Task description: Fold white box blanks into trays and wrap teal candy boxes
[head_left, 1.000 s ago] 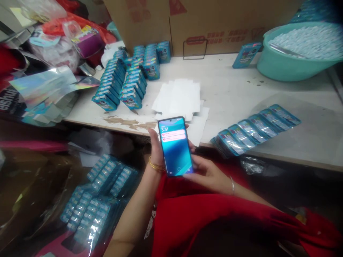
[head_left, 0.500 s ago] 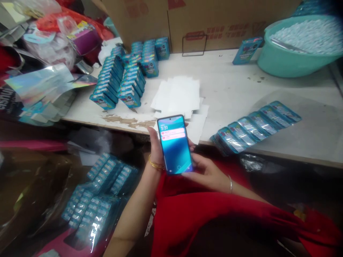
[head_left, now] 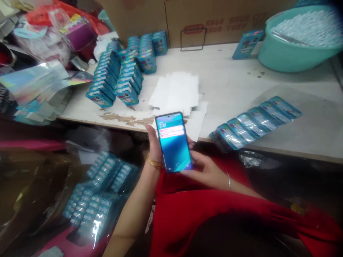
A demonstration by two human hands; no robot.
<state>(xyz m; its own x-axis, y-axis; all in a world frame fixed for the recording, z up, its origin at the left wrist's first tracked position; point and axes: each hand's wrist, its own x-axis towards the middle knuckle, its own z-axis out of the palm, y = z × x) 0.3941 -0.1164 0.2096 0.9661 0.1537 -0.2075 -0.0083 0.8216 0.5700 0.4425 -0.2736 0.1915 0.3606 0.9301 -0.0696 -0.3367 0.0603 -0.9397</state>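
A smartphone [head_left: 174, 146] with a lit blue screen, showing 3:31 and two notification bars, is held upright over my lap at the table's front edge. My left hand [head_left: 155, 146] is closed around its left side, the fingertips showing past the right edge. At the lower right corner, my right hand [head_left: 205, 169] also grips the phone, its thumb along the bottom and the other fingers partly hidden behind. Just beyond the phone lies a pile of flat white card pieces [head_left: 175, 91].
Rows of small blue boxes [head_left: 127, 91] stand at the table's left. A row of wrapped blue packs [head_left: 254, 123] lies at right. Behind are a teal basin [head_left: 289, 53] of pale pieces, a single blue box [head_left: 247, 44] and a carton [head_left: 222, 21]. Wrapped bundles [head_left: 93, 207] sit lower left.
The view has shifted slightly, so the table and its things appear a little higher and further left. Both hands keep hold of the smartphone, and its screen is unchanged.
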